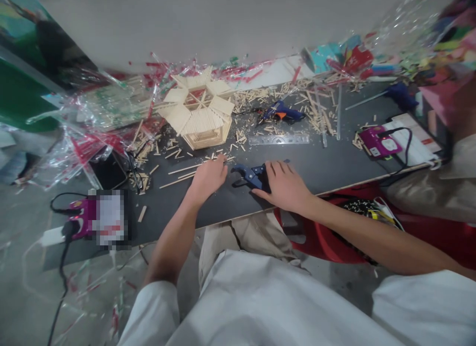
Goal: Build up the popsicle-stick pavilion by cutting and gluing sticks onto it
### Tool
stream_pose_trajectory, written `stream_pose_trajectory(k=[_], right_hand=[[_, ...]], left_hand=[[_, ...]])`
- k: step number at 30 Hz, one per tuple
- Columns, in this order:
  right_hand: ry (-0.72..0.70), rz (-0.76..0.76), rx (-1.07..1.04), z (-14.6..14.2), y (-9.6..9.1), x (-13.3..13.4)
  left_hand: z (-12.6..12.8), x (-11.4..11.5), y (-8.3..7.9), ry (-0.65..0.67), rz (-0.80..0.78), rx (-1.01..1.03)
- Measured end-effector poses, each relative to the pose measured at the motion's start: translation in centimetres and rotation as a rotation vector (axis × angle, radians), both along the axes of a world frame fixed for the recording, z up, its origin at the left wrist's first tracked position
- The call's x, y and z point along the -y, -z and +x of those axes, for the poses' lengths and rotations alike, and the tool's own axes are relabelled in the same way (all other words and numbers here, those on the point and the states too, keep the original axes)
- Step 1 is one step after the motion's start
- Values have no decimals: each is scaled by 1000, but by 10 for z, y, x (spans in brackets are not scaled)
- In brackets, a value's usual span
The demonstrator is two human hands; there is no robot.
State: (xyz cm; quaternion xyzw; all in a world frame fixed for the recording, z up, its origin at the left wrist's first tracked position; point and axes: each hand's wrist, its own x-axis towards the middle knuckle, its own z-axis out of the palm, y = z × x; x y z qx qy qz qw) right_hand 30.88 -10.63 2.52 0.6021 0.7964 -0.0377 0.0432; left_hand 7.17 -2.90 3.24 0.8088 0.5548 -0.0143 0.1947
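My left hand (210,176) is on the dark table, its fingers curled together over thin wooden sticks (182,168). The sticks poke out to its left, and a short end shows past the fingertips. My right hand (286,185) is wrapped round the handles of a blue hand cutter (253,176) lying low over the table. The curved jaw of the cutter points left, towards my left hand. Beyond my left hand stands a six-sided model built of wooden sticks (203,120), with flared panels around an open middle.
A clear ruler (278,140) and a blue glue gun (284,112) lie behind the cutter. Stick offcuts (260,95) litter the back. Purple power adapters (381,142) sit at both ends, with a phone (107,168) at left. A person's arm (416,177) is at right.
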Motion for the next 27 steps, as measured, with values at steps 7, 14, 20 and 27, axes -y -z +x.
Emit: stream_pose_trajectory(k=[7,14,20,27], right_hand=[[74,75,-138,10,-26,-113],[224,9,-37,2,-13,-222],[253,-38,37,-13,6,-243],[221,-66,97,-18,5,-248]], left_hand=[[5,1,-4,41,22,-85],[3,-4,3,47,22,-61],[5,-3,-1,35,-16,-58],[4,-4,1,46,-25,-51]])
